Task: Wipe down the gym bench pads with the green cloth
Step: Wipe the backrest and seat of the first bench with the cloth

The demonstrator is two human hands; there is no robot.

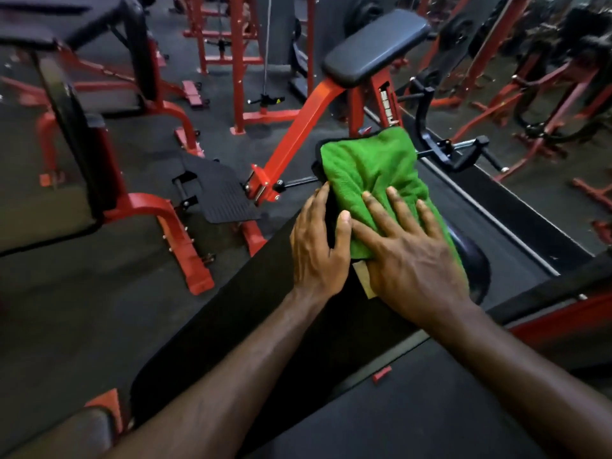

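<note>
- Head view looks down along a long black bench pad [251, 326] that runs from about seven o'clock up toward one o'clock.
- Green cloth [374, 180] lies draped over the far end of that pad, just past centre at roughly one o'clock, its upper edge hanging over the pad's end.
- Right hand [407, 256] lies flat on the near part of the cloth, fingers spread and straight, palm pressing the fabric onto the pad.
- Left hand [318, 246] sits just beside it at the cloth's left edge, fingers wrapped over the pad's side and thumb touching the green fabric; whether the thumb pinches the cloth cannot be told.
- A small tan patch [362, 279] shows on the pad between the two hands, partly under the right palm.
- At twelve o'clock a second dark padded rest [374, 48] sits tilted on a red steel frame [298, 127].
- At ten o'clock stands another black-padded machine [63, 120] with red legs.
- A black ribbed footplate [218, 193] lies on the floor at about ten o'clock, left of the red frame.
</note>
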